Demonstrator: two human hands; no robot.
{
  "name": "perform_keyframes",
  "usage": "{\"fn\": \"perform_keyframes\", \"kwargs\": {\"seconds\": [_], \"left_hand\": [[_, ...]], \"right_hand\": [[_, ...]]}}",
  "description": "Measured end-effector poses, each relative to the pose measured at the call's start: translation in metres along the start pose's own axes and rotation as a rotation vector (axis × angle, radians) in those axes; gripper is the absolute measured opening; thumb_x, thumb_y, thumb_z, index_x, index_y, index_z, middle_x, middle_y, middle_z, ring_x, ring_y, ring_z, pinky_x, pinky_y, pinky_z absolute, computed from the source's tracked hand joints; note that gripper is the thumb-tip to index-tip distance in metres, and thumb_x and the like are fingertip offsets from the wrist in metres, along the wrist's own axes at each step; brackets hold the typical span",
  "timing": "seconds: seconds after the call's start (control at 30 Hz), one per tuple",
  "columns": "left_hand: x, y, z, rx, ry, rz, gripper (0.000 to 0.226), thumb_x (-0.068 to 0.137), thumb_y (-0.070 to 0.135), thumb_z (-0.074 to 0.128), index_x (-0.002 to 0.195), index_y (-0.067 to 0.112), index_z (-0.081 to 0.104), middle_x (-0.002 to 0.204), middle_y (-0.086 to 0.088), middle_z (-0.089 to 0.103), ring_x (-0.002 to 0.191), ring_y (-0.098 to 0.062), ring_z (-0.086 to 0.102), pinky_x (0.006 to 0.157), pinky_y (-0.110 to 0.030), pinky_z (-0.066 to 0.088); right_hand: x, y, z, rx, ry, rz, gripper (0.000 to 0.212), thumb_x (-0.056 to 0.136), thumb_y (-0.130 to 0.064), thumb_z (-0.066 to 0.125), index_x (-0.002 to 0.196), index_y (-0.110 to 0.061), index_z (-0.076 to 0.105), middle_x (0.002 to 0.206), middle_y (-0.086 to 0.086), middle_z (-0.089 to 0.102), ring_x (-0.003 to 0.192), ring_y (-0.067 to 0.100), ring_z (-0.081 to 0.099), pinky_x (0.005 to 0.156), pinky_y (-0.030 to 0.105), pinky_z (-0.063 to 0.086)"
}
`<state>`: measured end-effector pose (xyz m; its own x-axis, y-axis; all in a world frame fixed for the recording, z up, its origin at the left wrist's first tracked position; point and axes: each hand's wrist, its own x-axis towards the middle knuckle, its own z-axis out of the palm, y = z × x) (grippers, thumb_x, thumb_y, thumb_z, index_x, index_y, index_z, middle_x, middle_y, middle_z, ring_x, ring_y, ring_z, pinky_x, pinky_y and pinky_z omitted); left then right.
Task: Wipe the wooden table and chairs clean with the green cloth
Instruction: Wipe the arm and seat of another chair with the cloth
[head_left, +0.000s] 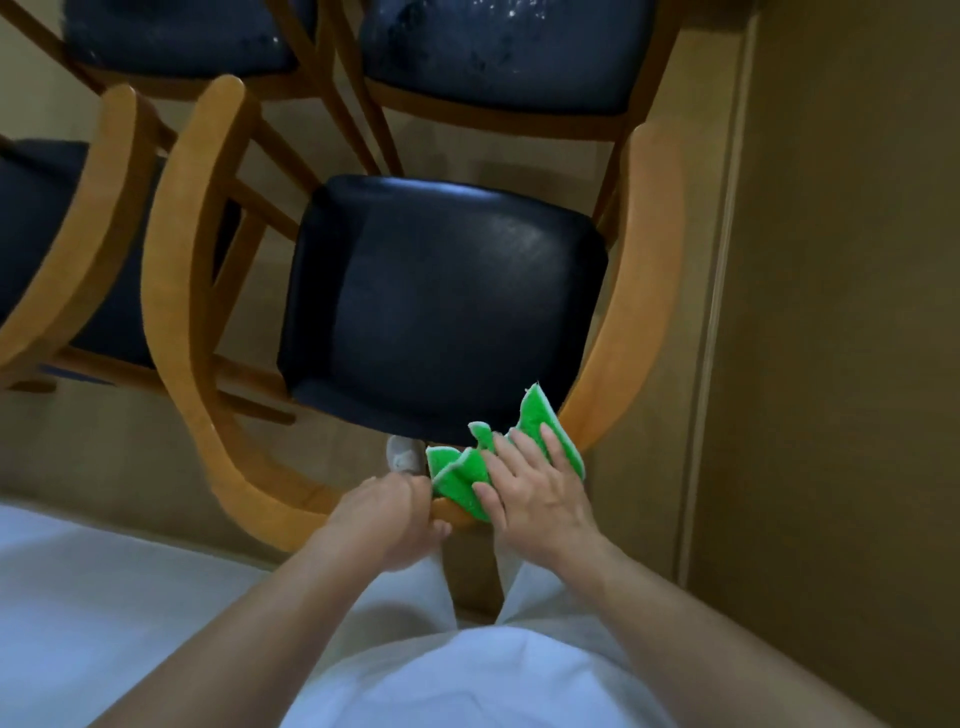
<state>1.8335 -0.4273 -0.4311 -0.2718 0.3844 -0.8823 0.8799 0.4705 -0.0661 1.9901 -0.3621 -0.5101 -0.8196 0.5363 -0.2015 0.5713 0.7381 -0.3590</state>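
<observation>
Fingers (551, 451) covering green cloth (540, 415), chair (447, 306) cropped

Smooth varnished wooden chair frame (176, 291), glossy dark leather-like seat (441, 312), nubby green cloth (540, 441) with pale edging

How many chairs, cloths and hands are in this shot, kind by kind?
Chairs with dark seats: 4, one near, one at left, two behind
Green cloth: 1
Hands: 2, left hand, right hand
Total: 7
</observation>
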Motion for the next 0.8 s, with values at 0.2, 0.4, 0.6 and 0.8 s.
{"fn": "perform_keyframes", "kwargs": {"seconds": [0.2,0.4,0.6,0.8], "left_hand": [[0.018,0.039,-0.022,-0.077,0.009,0.036,0.043,0.088,0.054,0.055,0.117,0.023,0.051,0.094,0.003,0.056,0.081,-0.015,0.06,0.074,-0.033,0.055],[0.058,0.081,-0.041,-0.058,-0.035,0.131,0.058,0.086,0.059,0.055,0.131,0.024,0.047,0.097,0.002,0.056,0.086,-0.019,0.061,0.071,-0.033,0.052],[0.08,0.089,-0.074,-0.061,0.08,0.293,0.031,0.085,0.039,0.06,0.104,0.014,0.062,0.089,-0.004,0.062,0.08,-0.025,0.063,0.069,-0.036,0.055],[0.084,0.091,-0.076,-0.038,-0.054,0.491,0.033,0.083,0.034,0.069,0.107,0.013,0.06,0.097,-0.005,0.068,0.088,-0.023,0.064,0.075,-0.032,0.052]], "right_hand": [[0.05,0.093,-0.039,-0.031,0.028,0.26,0.058,0.096,-0.045,0.023,0.149,-0.025,0.036,0.162,0.002,0.016,0.149,0.025,0.013,0.117,0.048,0.005],[0.105,0.119,-0.051,0.021,0.145,0.48,0.058,0.1,-0.045,0.028,0.155,-0.031,0.014,0.164,0.001,0.0,0.15,0.027,-0.001,0.116,0.056,0.002],[0.041,0.058,-0.017,0.215,0.154,0.565,0.067,0.097,-0.047,0.023,0.155,-0.027,-0.006,0.162,0.004,-0.019,0.147,0.031,-0.019,0.112,0.049,0.007],[0.038,0.042,-0.008,0.434,0.257,0.726,0.078,0.094,-0.049,0.036,0.154,-0.017,-0.001,0.159,-0.001,-0.023,0.149,0.033,-0.009,0.115,0.037,0.002]]}}
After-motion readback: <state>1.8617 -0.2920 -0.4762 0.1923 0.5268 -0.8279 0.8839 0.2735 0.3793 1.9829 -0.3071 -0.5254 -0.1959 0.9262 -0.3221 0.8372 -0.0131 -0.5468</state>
